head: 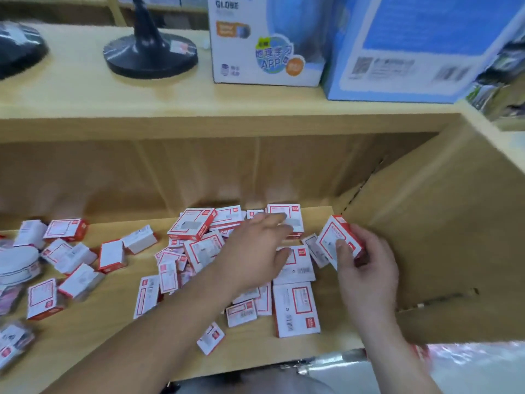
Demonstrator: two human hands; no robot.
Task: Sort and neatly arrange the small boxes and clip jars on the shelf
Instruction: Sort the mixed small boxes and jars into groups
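**A:** Head view, entry one: hands?

**B:** Right hand (366, 260): thumb and fingers curled round one small box (338, 243), red and white, held tilted just beside the side panel (426, 223). Left hand (255, 251): fingers nearly straight, holding nothing, spread above the loose boxes (199, 251), fingertips at a rear box (285, 220). Whether they touch it cannot be told because of blur.

**A:** Entry two: the step, and how to do it well?

**B:** Judged as gathering like boxes for a row at the right end.
- Match size first, since the heap holds at least two formats.
- Seat the held box square against the side panel, label up, so later boxes have a straight edge to follow.
- Lift the rear box clear rather than dragging it. Neighbours overlap it and would likely scatter.

**A:** Entry three: surface and room?

**B:** Shelf (113, 331):
- Pale wood, lower tier, boxes strewn from the centre leftward.
- One clip jar (17, 263), white lid, at the far left edge, blurred.

Upper shelf (71, 89):
- Black stand base (150, 52).
- Globe carton (267, 44).
- Blue carton (412, 46), just beside the globe carton.
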